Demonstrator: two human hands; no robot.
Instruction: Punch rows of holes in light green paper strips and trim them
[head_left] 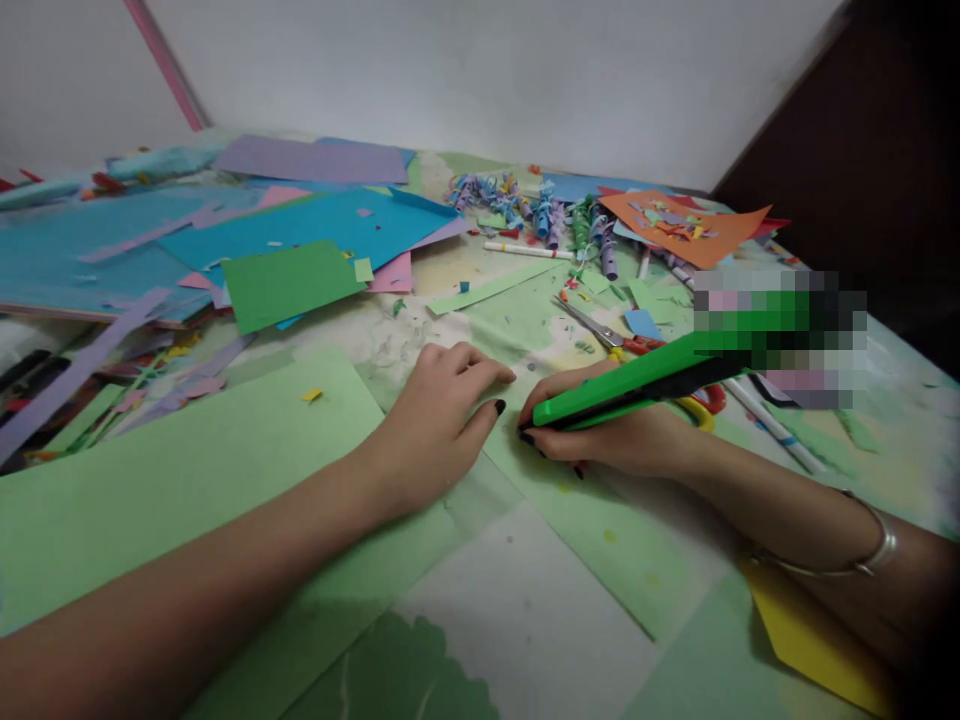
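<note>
Green-and-black tool [615, 381], slim, right of centre; gripped between thumb and fingers of the right hand [630, 440], its far end blurred out. Beneath that hand: pale green paper strip [585, 520], running toward lower right. Left hand [435, 425], near centre, palm down, fingers loosely bent, nothing visible in grasp; fingertip contact cannot be told. Large light green sheet [150, 480] at left, bearing a yellow scrap [312, 396]. Scissors [600, 327] lie just beyond the right hand. Orange paper [739, 225], upper right, carries coloured scraps [675, 222].

Right grip [622, 442] around green-and-black object [622, 382], over pale green paper [630, 562] — left grip [442, 425] nearby, scissors [613, 338] beyond
</note>
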